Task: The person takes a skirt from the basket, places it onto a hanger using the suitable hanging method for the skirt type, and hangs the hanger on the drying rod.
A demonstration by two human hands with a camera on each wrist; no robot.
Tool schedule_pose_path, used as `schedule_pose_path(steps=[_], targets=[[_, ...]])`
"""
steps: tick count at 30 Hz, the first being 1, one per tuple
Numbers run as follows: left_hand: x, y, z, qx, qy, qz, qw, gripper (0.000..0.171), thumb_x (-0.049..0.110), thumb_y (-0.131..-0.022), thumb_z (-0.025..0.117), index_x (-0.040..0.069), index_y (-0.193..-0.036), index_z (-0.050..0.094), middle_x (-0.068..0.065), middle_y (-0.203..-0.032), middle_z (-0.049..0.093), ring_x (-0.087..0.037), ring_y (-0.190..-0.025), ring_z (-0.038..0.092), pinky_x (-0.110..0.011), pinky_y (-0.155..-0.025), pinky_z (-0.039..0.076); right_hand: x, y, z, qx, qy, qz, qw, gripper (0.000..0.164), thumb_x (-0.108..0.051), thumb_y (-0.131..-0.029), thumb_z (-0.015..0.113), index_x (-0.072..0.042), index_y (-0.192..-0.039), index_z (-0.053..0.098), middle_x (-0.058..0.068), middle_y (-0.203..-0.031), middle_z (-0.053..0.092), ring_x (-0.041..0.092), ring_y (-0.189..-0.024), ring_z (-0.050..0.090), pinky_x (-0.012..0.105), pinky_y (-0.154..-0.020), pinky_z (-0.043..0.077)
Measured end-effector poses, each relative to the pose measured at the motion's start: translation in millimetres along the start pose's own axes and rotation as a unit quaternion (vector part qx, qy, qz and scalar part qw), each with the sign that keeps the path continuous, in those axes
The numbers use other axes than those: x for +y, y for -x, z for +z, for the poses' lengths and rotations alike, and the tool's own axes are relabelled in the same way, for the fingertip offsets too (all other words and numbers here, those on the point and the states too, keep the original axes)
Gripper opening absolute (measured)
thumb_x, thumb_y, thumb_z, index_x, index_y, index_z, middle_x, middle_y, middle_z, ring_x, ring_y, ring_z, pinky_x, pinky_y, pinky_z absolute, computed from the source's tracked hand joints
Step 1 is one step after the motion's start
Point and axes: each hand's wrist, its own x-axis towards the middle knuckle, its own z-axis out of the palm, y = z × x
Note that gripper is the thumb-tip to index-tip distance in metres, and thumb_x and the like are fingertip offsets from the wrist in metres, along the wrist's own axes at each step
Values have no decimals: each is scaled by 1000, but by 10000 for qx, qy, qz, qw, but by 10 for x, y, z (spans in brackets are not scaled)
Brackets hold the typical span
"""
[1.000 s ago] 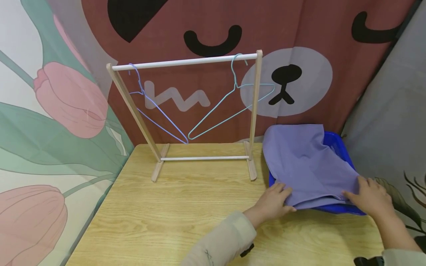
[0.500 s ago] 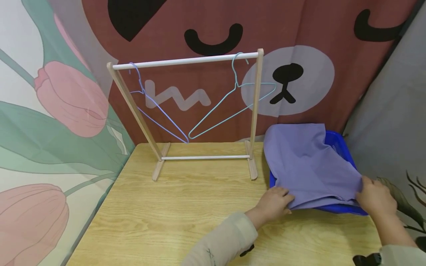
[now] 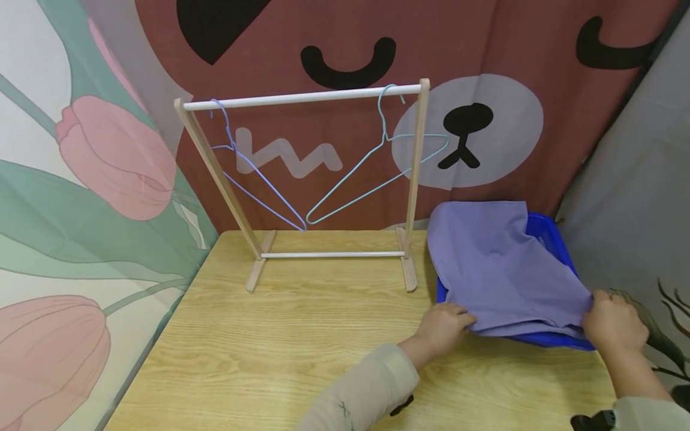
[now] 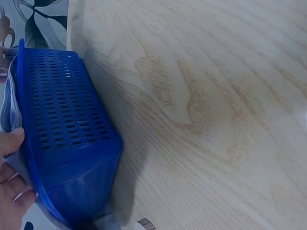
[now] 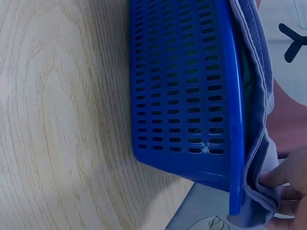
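Observation:
A lavender cloth (image 3: pixel 501 269) lies spread over the top of a blue perforated plastic basket (image 3: pixel 552 340), covering most of its opening. My left hand (image 3: pixel 443 328) pinches the cloth's near left corner. In the left wrist view its thumb lies on the edge of the fabric, with the fingers curled at the basket's rim. At the near right corner, my right hand (image 3: pixel 617 323) grips the cloth, and the right wrist view shows layered hems of the cloth (image 5: pixel 261 143) between thumb and fingers. Something dark green shows faintly under the cloth inside the basket.
A wooden rack (image 3: pixel 415 179) with a white top bar stands left of the basket. A purple hanger (image 3: pixel 264 182) and a mint green hanger (image 3: pixel 347 176) hang from it. The wood-grain table (image 3: pixel 280 359) has a printed curtain behind it.
My right hand has moved slightly right and closed round the cloth's corner, drawing it outward. The left hand's fingers have curled in on the left corner. Rack and hangers stay put.

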Motion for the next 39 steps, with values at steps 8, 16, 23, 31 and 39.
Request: schedule_pose_path(steps=[8, 16, 23, 31, 39], targets=[[-17, -1, 14, 10, 962, -596, 9936, 20, 24, -79, 63, 24, -99, 64, 13, -94, 61, 2, -88, 54, -9, -77, 38, -12, 5, -10, 103, -26, 123, 9999, 28, -8, -82, 45, 11, -101, 40, 35, -91, 41, 53, -78, 41, 56, -53, 33], [-51, -26, -10, 233, 2318, -1479, 9612, 20, 20, -78, 64, 19, -98, 65, 9, -95, 62, 2, -89, 53, -6, -75, 37, -66, 38, -35, 366, -242, 115, 9990, 27, -10, -85, 45, 10, -103, 43, 36, -92, 46, 53, -73, 43, 54, -52, 33], [-107, -50, 5, 565, 3845, -2383, 8900, 18, 10, -74, 66, 12, -92, 67, 6, -82, 64, 7, -69, 50, -4, -58, 38, -133, 69, -30, 806, -507, 48, 9954, 27, -9, -86, 45, 12, -103, 46, 36, -96, 48, 52, -75, 43, 53, -58, 34], [-142, -65, -6, 783, 4674, -2999, 8279, 18, 5, -71, 68, 8, -88, 68, 2, -73, 62, 6, -60, 46, -8, -50, 39, -196, 104, 21, 1401, -849, -67, 9865, 24, -6, -86, 47, 13, -100, 49, 34, -96, 50, 52, -82, 41, 56, -73, 29], [-186, -50, -27, 1068, 5001, -3252, 7955, 16, 3, -69, 69, 5, -86, 68, -1, -77, 64, 3, -62, 49, -10, -53, 41, -259, 132, 26, 1897, -1281, -279, 9731, 17, -2, -84, 50, 12, -94, 53, 32, -86, 55, 36, -58, 52, 46, -63, 34]])
